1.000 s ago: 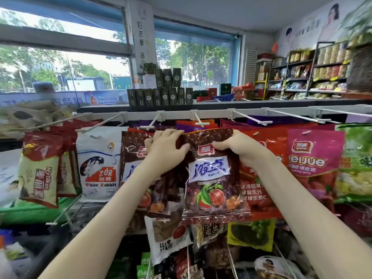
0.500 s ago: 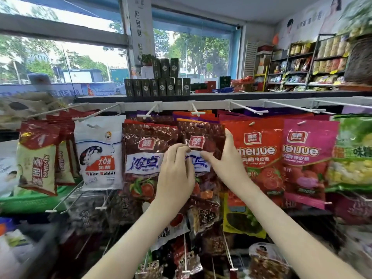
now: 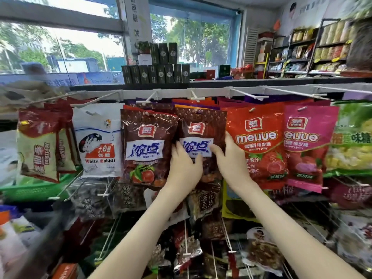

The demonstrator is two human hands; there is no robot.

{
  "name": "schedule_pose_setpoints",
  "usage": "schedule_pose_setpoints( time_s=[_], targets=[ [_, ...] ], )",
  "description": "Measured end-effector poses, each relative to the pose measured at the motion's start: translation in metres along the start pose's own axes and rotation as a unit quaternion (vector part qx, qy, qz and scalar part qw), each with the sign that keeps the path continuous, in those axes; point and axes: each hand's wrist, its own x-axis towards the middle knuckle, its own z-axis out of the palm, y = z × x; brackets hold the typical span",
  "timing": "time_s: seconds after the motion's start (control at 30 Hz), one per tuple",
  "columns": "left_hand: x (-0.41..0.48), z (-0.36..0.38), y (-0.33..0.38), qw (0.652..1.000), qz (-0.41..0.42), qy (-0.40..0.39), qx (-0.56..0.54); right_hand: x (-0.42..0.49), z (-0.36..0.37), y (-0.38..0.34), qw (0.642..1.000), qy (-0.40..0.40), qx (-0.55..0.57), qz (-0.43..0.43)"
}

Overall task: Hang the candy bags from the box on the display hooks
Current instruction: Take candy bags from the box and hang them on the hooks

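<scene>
Candy bag [image 3: 201, 125] on hook [image 3: 194, 97]: likely light, soft, slippery film; hold by stiff top seam. Left hand [image 3: 185, 166] flat on front; right hand [image 3: 229, 158] at edge, grip unclear.
</scene>
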Motion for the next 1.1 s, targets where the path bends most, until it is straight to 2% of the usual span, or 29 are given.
schedule_pose_setpoints(
  time_s=[0.07,0.1,0.17,0.23,0.3,0.4,0.53,0.63,0.73,0.83,1.0,1.1],
  targets=[
    [-0.006,-0.017,0.010,0.984,0.065,-0.007,0.166,0.000,-0.006,-0.005,0.997,0.054,-0.031,-0.045],
    [-0.006,-0.029,0.018,0.974,0.102,0.015,0.203,0.003,-0.010,-0.008,0.990,0.090,-0.067,-0.083],
    [0.000,-0.053,0.031,0.964,0.167,0.065,0.197,0.016,-0.019,-0.018,0.965,0.135,-0.160,-0.160],
    [0.016,-0.074,0.039,0.954,0.216,0.102,0.183,0.036,-0.028,-0.031,0.958,0.082,-0.200,-0.190],
    [0.039,-0.089,0.041,0.937,0.217,0.100,0.254,0.060,-0.034,-0.042,0.959,-0.013,-0.220,-0.179],
    [0.069,-0.097,0.049,0.903,0.193,0.034,0.384,0.088,-0.037,-0.056,0.928,-0.110,-0.320,-0.158],
    [0.100,-0.093,0.069,0.863,0.142,-0.069,0.481,0.110,-0.034,-0.070,0.907,-0.220,-0.339,-0.120],
    [0.120,-0.091,0.072,0.866,0.105,-0.151,0.466,0.120,-0.031,-0.072,0.900,-0.247,-0.344,-0.099],
    [0.134,-0.092,0.071,0.855,0.109,-0.157,0.482,0.128,-0.029,-0.069,0.900,-0.245,-0.350,-0.083],
    [0.148,-0.093,0.065,0.841,0.097,-0.151,0.511,0.132,-0.025,-0.064,0.902,-0.208,-0.368,-0.089],
    [0.147,-0.092,0.062,0.879,0.100,-0.165,0.436,0.132,-0.016,-0.054,0.910,-0.129,-0.368,-0.141],
    [0.142,-0.092,0.066,0.886,0.121,-0.150,0.421,0.133,-0.014,-0.051,0.921,-0.110,-0.346,-0.139]
  ],
)
